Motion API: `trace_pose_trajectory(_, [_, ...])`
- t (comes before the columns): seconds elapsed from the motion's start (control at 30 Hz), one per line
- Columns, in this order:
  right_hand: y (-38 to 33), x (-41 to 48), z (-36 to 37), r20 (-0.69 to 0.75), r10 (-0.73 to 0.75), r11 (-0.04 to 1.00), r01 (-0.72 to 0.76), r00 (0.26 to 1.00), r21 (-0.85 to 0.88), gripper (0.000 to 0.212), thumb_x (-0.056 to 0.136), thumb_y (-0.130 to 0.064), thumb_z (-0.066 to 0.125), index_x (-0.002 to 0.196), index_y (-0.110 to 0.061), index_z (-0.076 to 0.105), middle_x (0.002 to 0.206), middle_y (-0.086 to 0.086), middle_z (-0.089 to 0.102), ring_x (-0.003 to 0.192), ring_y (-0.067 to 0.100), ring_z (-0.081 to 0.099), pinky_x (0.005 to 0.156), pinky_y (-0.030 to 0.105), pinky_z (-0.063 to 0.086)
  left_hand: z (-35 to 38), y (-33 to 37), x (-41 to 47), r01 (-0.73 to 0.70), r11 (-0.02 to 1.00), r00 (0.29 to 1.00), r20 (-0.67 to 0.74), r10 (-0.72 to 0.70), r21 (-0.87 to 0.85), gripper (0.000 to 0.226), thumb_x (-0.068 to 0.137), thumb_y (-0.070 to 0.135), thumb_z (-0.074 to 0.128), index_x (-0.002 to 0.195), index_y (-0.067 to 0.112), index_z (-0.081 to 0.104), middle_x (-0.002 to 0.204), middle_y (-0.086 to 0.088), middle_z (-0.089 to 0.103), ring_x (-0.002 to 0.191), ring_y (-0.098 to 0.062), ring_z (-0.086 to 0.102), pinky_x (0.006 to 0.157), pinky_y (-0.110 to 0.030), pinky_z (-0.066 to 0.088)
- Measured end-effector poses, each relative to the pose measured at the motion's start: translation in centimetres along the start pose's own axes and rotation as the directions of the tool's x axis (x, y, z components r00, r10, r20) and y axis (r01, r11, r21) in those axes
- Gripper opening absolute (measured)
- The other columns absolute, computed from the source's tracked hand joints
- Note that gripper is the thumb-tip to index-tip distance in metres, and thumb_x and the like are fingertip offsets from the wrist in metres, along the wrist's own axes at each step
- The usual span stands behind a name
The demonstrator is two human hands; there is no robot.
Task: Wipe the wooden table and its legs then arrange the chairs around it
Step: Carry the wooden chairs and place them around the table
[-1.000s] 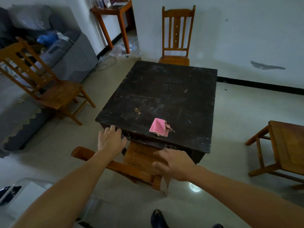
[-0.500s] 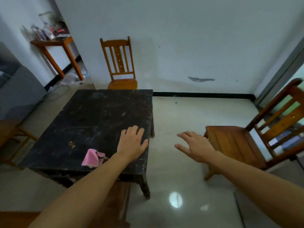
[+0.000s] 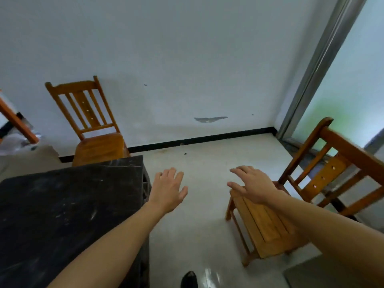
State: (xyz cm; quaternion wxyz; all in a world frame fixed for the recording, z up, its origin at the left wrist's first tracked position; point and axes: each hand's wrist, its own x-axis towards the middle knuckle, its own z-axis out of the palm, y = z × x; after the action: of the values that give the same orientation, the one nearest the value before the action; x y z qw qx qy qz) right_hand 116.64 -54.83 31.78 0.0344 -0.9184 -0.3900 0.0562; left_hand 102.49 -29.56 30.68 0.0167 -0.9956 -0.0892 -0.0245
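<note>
Black, scuffed wood fills the lower left: the worktop (image 3: 62, 204), its top marked with pale scratches, its right edge facing the open floor (image 3: 197, 225). The left hand (image 3: 168, 189) is stretched out palm down just past that edge, over the pale tiles, while its forearm crosses the worktop's near right corner. Its grip is apart, fingers straight and slightly spread, holding nothing. The right hand (image 3: 252, 183) reaches toward the near chair (image 3: 264, 227), which stands well apart from the worktop on the right. That hand is above the seat's far front corner, and I cannot tell whether it touches the wood. Its grip is also apart, fingers extended and empty. A second chair (image 3: 89, 113) stands against the white wall behind the worktop, its seat just beside the far edge. A dark shoe (image 3: 188, 279) shows at the bottom, and an orange table leg (image 3: 16, 121) at the far left.
</note>
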Motion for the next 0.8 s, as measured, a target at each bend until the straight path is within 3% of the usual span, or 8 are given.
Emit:
trace_pose_trajectory(0.23, [8.1, 11.3, -4.2, -0.093, 0.205, 0.978, -0.200, 0.974, 0.053, 0.063, 0.095, -0.062, 0.031, 0.146, -0.026, 0.039, 0.145, -0.002, 0.047, 0.133, 0.016, 0.043, 0.106, 0.033, 0.037, -2.3, -3.3, 17.1, -0.147, 0.989, 0.987, -0.058, 0.148, 0.015, 0.052, 0.091, 0.050, 0.034, 0.126, 0.017, 0.052, 0.124, -0.007, 0.054, 0.111, -0.026, 0.051, 0.097, -0.040, 0.040])
trace_pose_trajectory(0.33, [11.9, 14.8, -4.2, -0.114, 0.257, 0.966, -0.252, 0.960, 0.053, 0.061, 0.095, -0.061, 0.031, 0.145, -0.025, 0.040, 0.143, -0.001, 0.049, 0.130, 0.017, 0.045, 0.103, 0.033, 0.039, -2.0, -2.2, 23.9, -0.237, 0.972, 0.969, -0.077, 0.236, -0.003, 0.059, 0.085, 0.053, 0.026, 0.118, 0.016, 0.058, 0.113, -0.006, 0.058, 0.103, -0.025, 0.055, 0.090, -0.039, 0.043])
trace_pose_trajectory(0.47, [18.2, 20.0, -4.0, -0.124, 0.353, 0.935, -0.346, 0.927, 0.076, 0.058, 0.097, -0.059, 0.034, 0.143, -0.024, 0.042, 0.140, 0.000, 0.051, 0.127, 0.019, 0.048, 0.101, 0.034, 0.041, -0.9, -0.1, 33.9, -0.348, 0.937, 0.930, -0.112, 0.349, 0.027, 0.053, 0.083, 0.051, 0.032, 0.107, 0.015, 0.063, 0.104, -0.005, 0.061, 0.094, -0.024, 0.058, 0.082, -0.038, 0.046])
trace_pose_trajectory(0.6, [24.8, 25.3, -4.1, -0.117, 0.458, 0.887, -0.446, 0.881, 0.116, 0.059, 0.097, -0.060, 0.034, 0.143, -0.025, 0.041, 0.141, 0.000, 0.051, 0.126, 0.019, 0.049, 0.101, 0.035, 0.042, -0.4, 2.2, 43.4, -0.431, 0.902, 0.900, -0.071, 0.431, 0.021, 0.056, 0.084, 0.052, 0.027, 0.111, 0.015, 0.059, 0.108, -0.005, 0.057, 0.096, -0.024, 0.054, 0.084, -0.038, 0.044])
trace_pose_trajectory(0.8, [33.2, 31.8, -7.8, -0.135, 0.565, 0.825, -0.552, 0.814, 0.121, 0.060, 0.097, -0.060, 0.035, 0.145, -0.025, 0.039, 0.146, 0.000, 0.046, 0.132, 0.021, 0.044, 0.105, 0.040, 0.039, -1.5, 4.8, 57.6, -0.520, 0.854, 0.840, -0.178, 0.512, 0.002, 0.047, 0.083, 0.048, 0.037, 0.106, 0.015, 0.061, 0.098, -0.002, 0.060, 0.087, -0.022, 0.058, 0.078, -0.037, 0.047])
